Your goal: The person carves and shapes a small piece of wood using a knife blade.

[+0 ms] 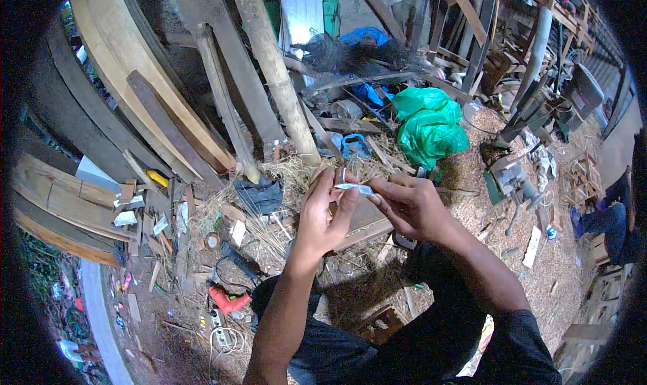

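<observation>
My left hand point(323, 213) is closed, its thumb and fingers pinched round a small brown piece point(340, 176) that looks like wood. Across that piece lies a small flat white-and-blue strip point(355, 188), whose kind I cannot make out. My right hand point(414, 206) comes from the right with its fingertips pinched at the strip's right end. Both hands are close together in front of my bent knees. Below them, partly hidden, is a wooden board point(367, 233).
A red-handled power tool point(229, 299) and a white power strip with cable point(217, 319) lie at lower left. Planks point(266, 68) lean behind. A green plastic bag point(431, 125) sits beyond my hands, a machine point(515, 172) at right. Another person's leg point(606, 226) shows far right.
</observation>
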The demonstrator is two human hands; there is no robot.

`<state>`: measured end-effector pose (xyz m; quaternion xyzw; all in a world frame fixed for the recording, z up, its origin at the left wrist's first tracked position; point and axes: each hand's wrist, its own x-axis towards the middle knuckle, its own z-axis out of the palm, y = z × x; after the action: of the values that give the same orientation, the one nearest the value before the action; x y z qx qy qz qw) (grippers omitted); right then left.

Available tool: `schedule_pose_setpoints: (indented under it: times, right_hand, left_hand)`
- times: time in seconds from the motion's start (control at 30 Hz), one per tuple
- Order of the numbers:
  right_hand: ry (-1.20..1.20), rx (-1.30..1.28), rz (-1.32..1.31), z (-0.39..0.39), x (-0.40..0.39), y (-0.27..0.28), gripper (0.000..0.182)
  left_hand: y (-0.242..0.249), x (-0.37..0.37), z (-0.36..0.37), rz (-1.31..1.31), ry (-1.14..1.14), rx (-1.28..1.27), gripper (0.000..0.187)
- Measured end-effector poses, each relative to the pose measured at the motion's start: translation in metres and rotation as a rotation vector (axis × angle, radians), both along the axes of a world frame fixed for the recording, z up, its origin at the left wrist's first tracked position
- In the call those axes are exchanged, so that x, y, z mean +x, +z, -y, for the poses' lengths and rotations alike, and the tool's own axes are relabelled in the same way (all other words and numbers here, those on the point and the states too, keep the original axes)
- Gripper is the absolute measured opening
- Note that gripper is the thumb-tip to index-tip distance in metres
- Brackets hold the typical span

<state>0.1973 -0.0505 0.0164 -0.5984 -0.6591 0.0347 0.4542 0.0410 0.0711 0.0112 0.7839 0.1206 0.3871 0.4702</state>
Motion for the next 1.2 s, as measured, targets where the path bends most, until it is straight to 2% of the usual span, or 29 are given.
schedule_pose_setpoints:
  times: [0.23,0.33,0.43,0.63,0.73,0.83,0.87,0.97,1.03,1.1,1.2]
  right_hand:
    - [-0.016,-0.038,0.035,0.000,-0.001,0.002,0.031]
    - [-0.016,-0.075,0.028,0.000,-0.001,0.004,0.032]
    - [-0.007,-0.105,0.041,0.002,-0.002,0.010,0.033]
    - [-0.008,-0.066,0.071,0.004,0.002,0.001,0.039]
    - [-0.056,-0.131,0.067,0.005,0.002,0.002,0.042]
    - [-0.027,-0.062,-0.006,-0.004,0.002,-0.005,0.035]
    - [-0.080,-0.007,-0.053,-0.005,0.000,-0.002,0.024]
    - [-0.252,-0.011,-0.179,-0.009,0.009,0.002,0.018]
    - [-0.320,0.117,-0.308,-0.015,0.016,-0.005,0.021]
    - [-0.398,-0.028,-0.444,-0.008,0.019,0.002,0.022]
    - [-0.310,0.033,-0.288,-0.006,0.023,0.003,0.021]
  left_hand:
    - [0.001,-0.001,-0.003,0.029,-0.015,0.103,0.022]
    - [-0.003,0.000,-0.003,0.043,-0.018,0.044,0.022]
    - [-0.008,0.000,0.003,0.083,-0.016,-0.188,0.022]
    - [-0.017,0.005,0.004,0.170,0.099,-0.049,0.028]
    - [-0.010,0.001,0.006,0.037,0.299,0.365,0.006]
    - [0.008,0.012,0.025,0.208,0.257,0.232,0.012]
    - [0.001,0.005,0.025,0.108,0.280,0.142,0.017]
    - [0.010,0.013,0.024,0.191,0.254,-0.135,0.017]
    - [0.008,0.015,0.019,0.178,0.232,-0.121,0.013]
    - [0.009,0.011,0.018,0.117,0.197,-0.208,0.011]
    - [0.002,0.008,0.009,0.109,0.124,-0.170,0.011]
